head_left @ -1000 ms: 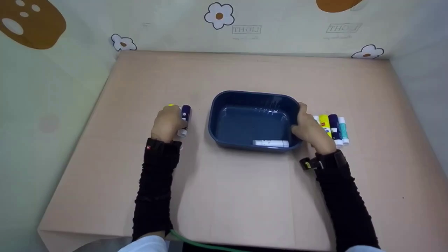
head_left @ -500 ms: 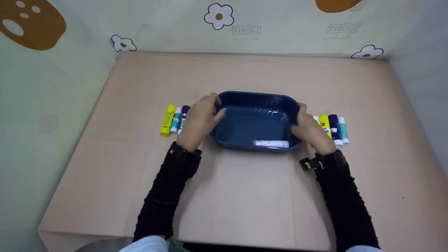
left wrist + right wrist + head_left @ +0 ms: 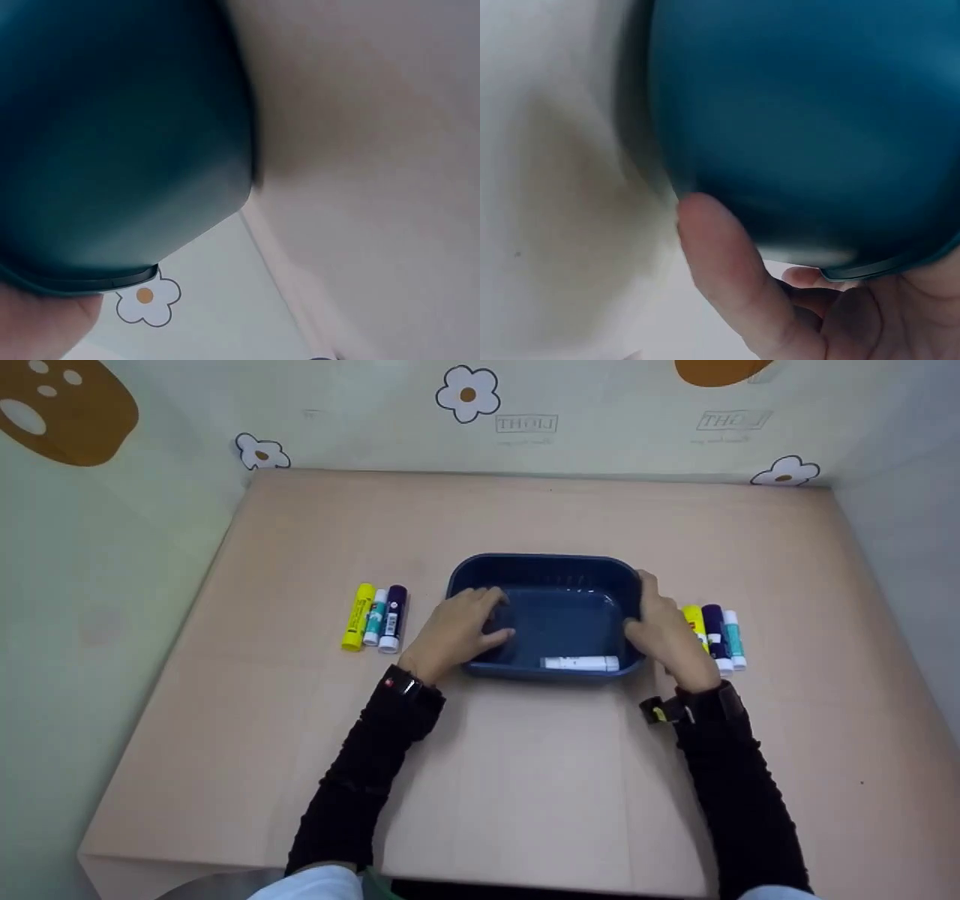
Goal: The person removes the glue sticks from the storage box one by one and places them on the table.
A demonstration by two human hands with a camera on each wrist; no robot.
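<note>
Both hands now hold the blue tub (image 3: 551, 566) on the worktop (image 3: 525, 780). Left hand (image 3: 457, 631) has slid down its left rim, fingers curled inside; right hand (image 3: 664, 634) still grips the right rim. One white stick (image 3: 579, 664) lies inside.

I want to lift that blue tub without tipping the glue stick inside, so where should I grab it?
Probably by the two short ends of the blue tub, one hand from each side. The left hand and right hand already grip those rims; the white glue stick lies loose inside.
</note>
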